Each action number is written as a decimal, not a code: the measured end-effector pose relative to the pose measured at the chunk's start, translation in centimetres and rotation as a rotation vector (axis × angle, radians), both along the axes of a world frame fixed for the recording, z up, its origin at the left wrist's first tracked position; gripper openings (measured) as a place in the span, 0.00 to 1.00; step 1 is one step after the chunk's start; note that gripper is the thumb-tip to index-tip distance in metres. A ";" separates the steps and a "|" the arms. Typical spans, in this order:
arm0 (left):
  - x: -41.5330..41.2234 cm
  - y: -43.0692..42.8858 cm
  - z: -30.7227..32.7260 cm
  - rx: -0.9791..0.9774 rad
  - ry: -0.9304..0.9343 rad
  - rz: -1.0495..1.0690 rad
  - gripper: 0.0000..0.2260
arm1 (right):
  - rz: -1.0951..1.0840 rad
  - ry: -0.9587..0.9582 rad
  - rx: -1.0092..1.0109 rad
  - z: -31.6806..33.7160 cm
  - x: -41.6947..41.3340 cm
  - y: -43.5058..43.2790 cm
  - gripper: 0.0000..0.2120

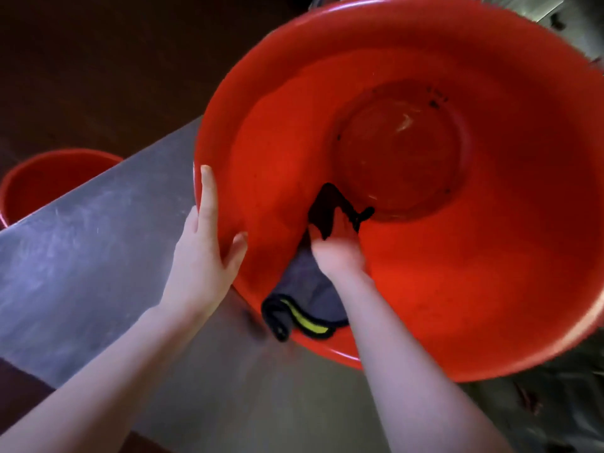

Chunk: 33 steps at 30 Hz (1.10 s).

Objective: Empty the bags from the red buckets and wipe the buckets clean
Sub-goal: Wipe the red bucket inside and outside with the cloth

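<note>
A large red bucket is tilted toward me on a steel counter, its mouth open to view. My left hand grips its near-left rim, thumb inside and fingers along the outside. Inside the bucket, my right hand holds a dark grey cloth with a yellow-trimmed edge against the lower inner wall, close to the bottom. The cloth's tail hangs over the rim. Dark specks and pale smears lie on the bucket's bottom.
A second red bucket stands lower, beyond the counter's left edge. The floor behind is dark. A metal surface shows at top right, and dark crumpled material lies at bottom right.
</note>
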<state>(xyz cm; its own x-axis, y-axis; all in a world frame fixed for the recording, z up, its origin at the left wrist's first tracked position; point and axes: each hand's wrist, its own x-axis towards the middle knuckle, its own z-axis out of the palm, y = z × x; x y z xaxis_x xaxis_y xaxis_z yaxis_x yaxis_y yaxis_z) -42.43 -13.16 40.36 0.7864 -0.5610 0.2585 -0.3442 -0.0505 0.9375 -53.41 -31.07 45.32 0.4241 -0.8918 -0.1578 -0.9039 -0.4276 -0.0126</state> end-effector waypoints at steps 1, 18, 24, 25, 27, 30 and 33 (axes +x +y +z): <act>0.1 -0.1 -0.1 -0.007 0.002 -0.006 0.47 | -0.027 0.035 -0.001 -0.1 0.3 -1.7 0.33; -0.4 -0.2 0.4 -0.006 -0.022 0.050 0.48 | 0.197 -0.097 -0.086 -1.6 0.8 5.7 0.29; -0.5 -0.4 -0.3 -0.017 -0.066 0.072 0.48 | -0.013 -0.027 -0.155 -1.0 3.5 -4.0 0.26; -0.5 -0.5 -0.3 -0.016 -0.064 0.073 0.48 | -0.035 -0.069 -0.117 -1.2 3.9 -4.0 0.26; -0.5 -0.5 -0.2 0.002 -0.038 0.066 0.48 | 0.008 -0.138 -0.050 -1.5 4.1 -2.3 0.25; -0.5 -0.4 0.2 0.002 -0.013 0.063 0.42 | 0.360 -0.221 -0.074 -1.7 2.6 4.1 0.25; -0.5 -0.1 0.3 -0.024 -0.008 0.040 0.36 | 0.455 -0.347 -0.060 -1.9 0.8 9.7 0.28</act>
